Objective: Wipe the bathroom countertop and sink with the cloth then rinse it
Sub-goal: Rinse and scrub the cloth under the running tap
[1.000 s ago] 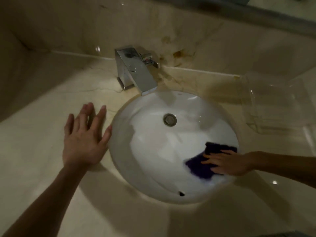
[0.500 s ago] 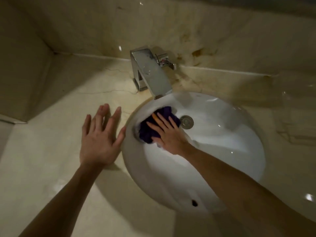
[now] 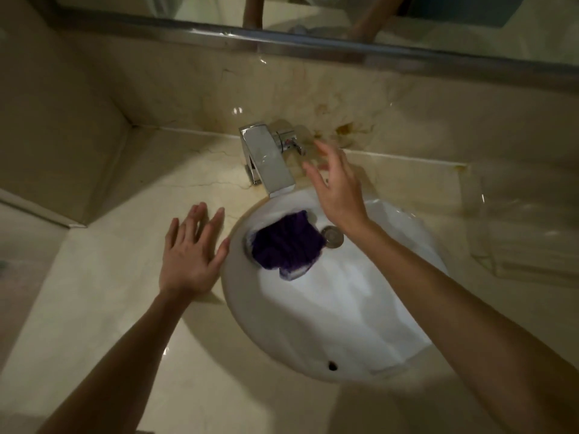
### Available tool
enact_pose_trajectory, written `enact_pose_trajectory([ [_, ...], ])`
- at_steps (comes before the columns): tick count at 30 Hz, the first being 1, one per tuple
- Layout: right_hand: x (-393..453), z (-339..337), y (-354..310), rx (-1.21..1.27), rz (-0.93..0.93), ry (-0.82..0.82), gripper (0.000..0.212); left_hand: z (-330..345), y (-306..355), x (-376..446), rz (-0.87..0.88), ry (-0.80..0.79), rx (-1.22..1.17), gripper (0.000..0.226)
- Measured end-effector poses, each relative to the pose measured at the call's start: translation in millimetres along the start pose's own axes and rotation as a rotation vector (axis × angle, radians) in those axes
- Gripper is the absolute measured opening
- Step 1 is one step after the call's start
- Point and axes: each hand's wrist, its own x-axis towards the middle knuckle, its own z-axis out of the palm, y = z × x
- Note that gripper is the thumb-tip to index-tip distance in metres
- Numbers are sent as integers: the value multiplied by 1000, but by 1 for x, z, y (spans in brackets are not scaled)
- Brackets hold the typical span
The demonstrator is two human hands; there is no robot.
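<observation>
A purple cloth [image 3: 286,244] lies bunched in the white sink [image 3: 344,314], on its upper left slope beside the drain [image 3: 332,235]. No hand touches it. My right hand [image 3: 336,191] hovers open above the sink's back rim, fingers spread, fingertips close to the chrome tap's lever [image 3: 289,142]. My left hand [image 3: 191,250] rests flat and open on the beige marble countertop [image 3: 103,296], thumb against the sink's left rim. The square chrome tap [image 3: 266,159] stands behind the basin; no water is visible from its spout.
A clear plastic box [image 3: 526,223] stands on the counter to the right of the sink. A marble backsplash [image 3: 188,89] with brown stains rises behind the tap, under a mirror's metal edge [image 3: 282,42]. A side wall [image 3: 47,136] closes the left.
My right hand swept the cloth from the sink's right side to its left, then let go of it and rose toward the tap lever. My left hand stayed on the counter.
</observation>
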Motion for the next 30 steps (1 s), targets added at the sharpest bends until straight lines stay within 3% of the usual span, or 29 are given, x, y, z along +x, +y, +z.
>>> enact_pose_trajectory([
  [3, 23, 7, -29, -68, -88, -69, 39, -1, 0, 0, 3, -12, 3, 64],
  [6, 36, 14, -36, -171, -133, 5, 32, -1, 0, -1, -3, -14, -1, 63],
  [11, 49, -3, -30, -136, 87, -92, 34, -2, 0, -2, 8, -4, -24, 63],
  [16, 19, 6, -19, -80, 214, -41, 33, 1, 0, -1, 11, -19, -37, 64],
  [19, -21, 10, 17, -163, 302, -249, 39, -3, 11, 2, 2, 31, -35, 61],
  [21, -43, 20, 40, -241, 368, -448, 44, -1, 32, 4, 137, 91, -32, 52],
  [24, -50, 46, 54, -359, 410, -547, 53, 21, 72, 14, 287, -9, -125, 41],
  [27, -39, 77, 53, -357, 483, -482, 57, 50, 96, 30, 110, -165, -94, 48],
  [30, -30, 102, 54, -231, 678, -405, 67, 67, 105, 40, -27, -200, 30, 50],
])
